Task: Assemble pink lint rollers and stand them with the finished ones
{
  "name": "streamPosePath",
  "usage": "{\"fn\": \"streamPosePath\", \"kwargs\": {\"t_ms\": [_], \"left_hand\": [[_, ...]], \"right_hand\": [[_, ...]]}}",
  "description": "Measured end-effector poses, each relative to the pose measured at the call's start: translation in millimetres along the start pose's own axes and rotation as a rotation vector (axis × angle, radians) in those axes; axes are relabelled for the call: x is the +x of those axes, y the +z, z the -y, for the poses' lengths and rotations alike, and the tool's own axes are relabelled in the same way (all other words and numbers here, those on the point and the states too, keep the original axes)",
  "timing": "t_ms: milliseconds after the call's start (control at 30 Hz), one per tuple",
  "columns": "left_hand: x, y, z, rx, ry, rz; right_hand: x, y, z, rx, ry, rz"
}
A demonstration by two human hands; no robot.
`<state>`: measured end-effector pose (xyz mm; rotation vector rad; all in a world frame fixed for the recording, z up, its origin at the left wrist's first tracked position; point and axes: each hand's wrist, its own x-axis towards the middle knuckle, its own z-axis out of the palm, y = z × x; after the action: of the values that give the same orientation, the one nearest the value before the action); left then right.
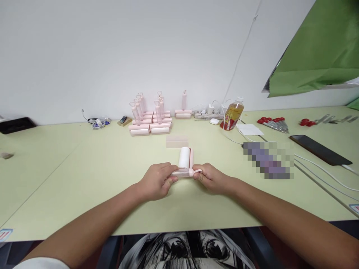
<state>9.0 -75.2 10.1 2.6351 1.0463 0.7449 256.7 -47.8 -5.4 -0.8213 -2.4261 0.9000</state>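
Note:
My left hand (158, 182) grips one end of a clear pinkish lint roller handle (182, 172), held level just above the table. At its other end, by the pink cap and hanging loop, my right hand (209, 178) pinches it between thumb and fingers. Right behind the handle is a lint roller head (184, 157) with a white sticky roll in a pink holder; whether it is joined to the handle I cannot tell. A pale pink cover (177, 141) lies a little farther back.
Several lint rollers (150, 125) stand near the wall, one more (183, 112) beside them. Rightward are a power strip (207, 115), a tilted drink bottle (232, 114), red-handled tools (272, 123), a phone (320, 149) and cables. Coiled cables (98, 122) and a dark device (17, 125) lie left.

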Motion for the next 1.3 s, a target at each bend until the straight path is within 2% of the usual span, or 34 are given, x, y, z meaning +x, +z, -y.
{"fn": "streamPosePath", "kwargs": {"t_ms": [300,400,500,600,667,767,800,867,967,1067,1200,1300], "left_hand": [[2,-2,-5,-0.207,-0.056,0.013],[5,-7,-2,-0.171,-0.05,0.001],[9,-8,1,-0.091,-0.04,-0.011],[12,0,0,-0.006,-0.004,-0.008],[14,8,-1,0.016,0.014,-0.009],[16,17,-3,-0.005,-0.075,-0.025],[16,18,-3,-0.018,-0.138,-0.039],[16,19,-1,-0.048,-0.28,-0.063],[15,19,5,-0.126,-0.441,-0.053],[16,20,11,-0.201,-0.511,-0.006],[20,19,12,-0.211,-0.512,0.035],[24,16,7,-0.239,-0.43,0.061]], "right_hand": [[-2,-1,5,0.001,-0.058,-0.027],[-1,-11,13,-0.01,-0.009,-0.007],[1,-22,16,0.092,0.052,-0.002],[2,-27,14,0.272,0.088,-0.019],[2,-27,13,0.291,0.099,0.015],[2,-27,11,0.176,0.103,0.072],[3,-28,11,0.15,0.105,0.051],[3,-32,8,0.156,0.124,-0.076],[5,-38,0,0.289,0.183,-0.308],[9,-37,-7,0.546,0.291,-0.42],[14,-26,-8,0.794,0.585,-0.403],[15,-20,-5,0.919,0.646,-0.316]]}}
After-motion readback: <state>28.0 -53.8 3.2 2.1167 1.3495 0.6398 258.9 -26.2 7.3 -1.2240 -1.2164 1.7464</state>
